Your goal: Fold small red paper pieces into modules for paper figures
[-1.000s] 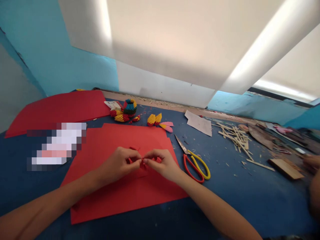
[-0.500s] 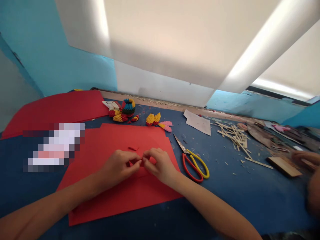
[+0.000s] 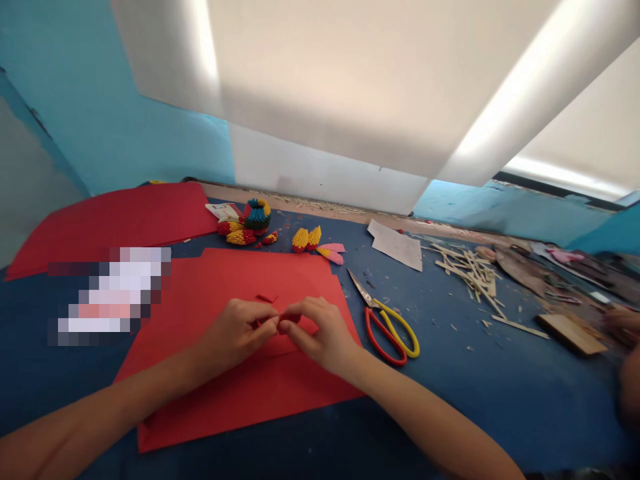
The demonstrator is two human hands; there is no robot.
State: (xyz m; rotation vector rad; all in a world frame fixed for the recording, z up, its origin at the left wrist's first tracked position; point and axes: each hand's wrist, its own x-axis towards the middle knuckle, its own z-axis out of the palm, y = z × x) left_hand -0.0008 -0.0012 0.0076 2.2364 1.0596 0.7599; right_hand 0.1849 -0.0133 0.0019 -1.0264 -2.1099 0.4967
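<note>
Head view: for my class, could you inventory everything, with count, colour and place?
Sheets: several, red, under hands and back left
Scrap: one, red, on sheets
Held piece: one, red, at fingertips, partly hidden
Scissors: one, red-yellow handles, right of sheets
Pot: one, multicoloured, back
Folded pieces: several, red-yellow, back
Petals: two, pink, back
Paper: one, white, back
Sticks: many, pale, right
Block: one, tan, right
Pixelated item: one, mostly white, left
Clutter: uncountable, mixed, far right
Table: one, blue, underneath
Wall: blue-white, behind
Blinds: cream, top
Other person's hand: one, right edge
Left hand, right hand: bare, over sheets
</note>
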